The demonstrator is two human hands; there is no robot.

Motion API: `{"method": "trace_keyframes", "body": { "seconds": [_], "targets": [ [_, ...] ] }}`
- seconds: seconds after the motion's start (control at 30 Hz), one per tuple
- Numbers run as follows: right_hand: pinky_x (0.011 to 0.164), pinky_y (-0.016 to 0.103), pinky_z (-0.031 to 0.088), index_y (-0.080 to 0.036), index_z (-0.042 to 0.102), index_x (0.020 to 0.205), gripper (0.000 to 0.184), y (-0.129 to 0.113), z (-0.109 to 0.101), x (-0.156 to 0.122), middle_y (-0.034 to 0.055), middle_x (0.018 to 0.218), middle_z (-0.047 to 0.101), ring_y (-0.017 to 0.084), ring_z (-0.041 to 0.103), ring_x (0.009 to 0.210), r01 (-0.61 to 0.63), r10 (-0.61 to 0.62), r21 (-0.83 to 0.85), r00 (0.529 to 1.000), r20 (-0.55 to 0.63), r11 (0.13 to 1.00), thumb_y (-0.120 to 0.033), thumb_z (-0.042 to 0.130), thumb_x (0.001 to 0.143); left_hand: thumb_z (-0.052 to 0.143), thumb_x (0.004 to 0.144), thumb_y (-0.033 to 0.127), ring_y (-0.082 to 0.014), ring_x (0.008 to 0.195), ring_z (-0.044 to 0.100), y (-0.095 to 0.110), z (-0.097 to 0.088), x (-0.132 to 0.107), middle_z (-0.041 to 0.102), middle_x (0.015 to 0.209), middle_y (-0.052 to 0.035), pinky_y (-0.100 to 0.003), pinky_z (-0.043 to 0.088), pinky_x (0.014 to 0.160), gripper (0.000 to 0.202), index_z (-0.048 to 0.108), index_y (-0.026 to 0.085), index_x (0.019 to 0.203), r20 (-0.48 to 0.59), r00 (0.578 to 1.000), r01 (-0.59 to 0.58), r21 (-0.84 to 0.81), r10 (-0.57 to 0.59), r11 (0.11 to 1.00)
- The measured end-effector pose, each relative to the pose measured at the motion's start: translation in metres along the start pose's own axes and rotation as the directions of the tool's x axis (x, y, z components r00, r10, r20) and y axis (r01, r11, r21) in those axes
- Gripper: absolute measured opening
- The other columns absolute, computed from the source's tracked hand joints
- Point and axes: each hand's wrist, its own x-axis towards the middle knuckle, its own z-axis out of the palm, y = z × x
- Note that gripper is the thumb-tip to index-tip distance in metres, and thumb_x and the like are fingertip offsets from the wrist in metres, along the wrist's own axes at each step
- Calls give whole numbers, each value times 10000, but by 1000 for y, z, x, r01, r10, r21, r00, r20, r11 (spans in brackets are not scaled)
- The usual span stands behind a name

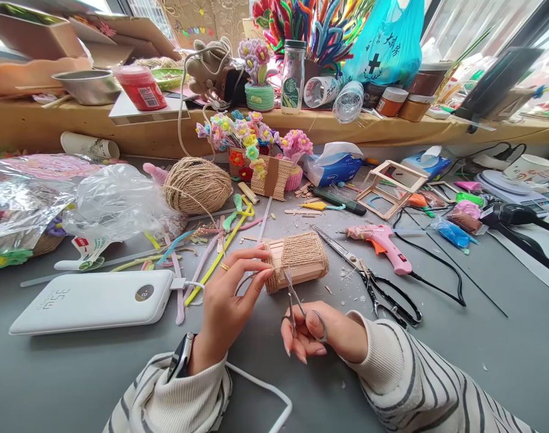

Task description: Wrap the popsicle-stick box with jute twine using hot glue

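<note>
From the right hand (pixel 334 322), bare desk (pixel 323 402) lies open at six o'clock, a white cable (pixel 261 376) crossing at seven; the twine-wrapped box (pixel 301 251) blocks twelve, large scissors (pixel 363 269) two.

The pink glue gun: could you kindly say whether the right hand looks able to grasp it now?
Probably not: the right hand holds small scissors, and larger black-handled scissors lie between it and the pink glue gun.

On worktop (pixel 332 400), box (pixel 301 255) lies in middle, btwn power bank (pixel 94 300) (L) and the lying scissors (pixel 361 264) (R). Glue gun (pixel 385 242) is just behind these scissors. Behind the box, twine ball (pixel 197 185) is at L, stick frame (pixel 395 190) at R. The shelf (pixel 26 126) runs at the back, w/ the bottle (pixel 293 81) standing on it.
</note>
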Motion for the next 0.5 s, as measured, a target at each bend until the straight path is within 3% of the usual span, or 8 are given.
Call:
{"method": "trace_keyframes", "body": {
  "seconds": [0.5],
  "targets": [
    [358, 204, 175, -114, 524, 688, 626, 3, 0, 1, -36, 526, 479, 11, 246, 345, 24, -24, 0, 999, 30, 1000, -731, 418, 691, 556, 794, 156, -165, 952, 617, -1, 0, -2, 651, 922, -29, -312, 481, 840, 51, 583, 198, 803, 4, 1000, 23, -4, -22, 1000]
  ]
}}
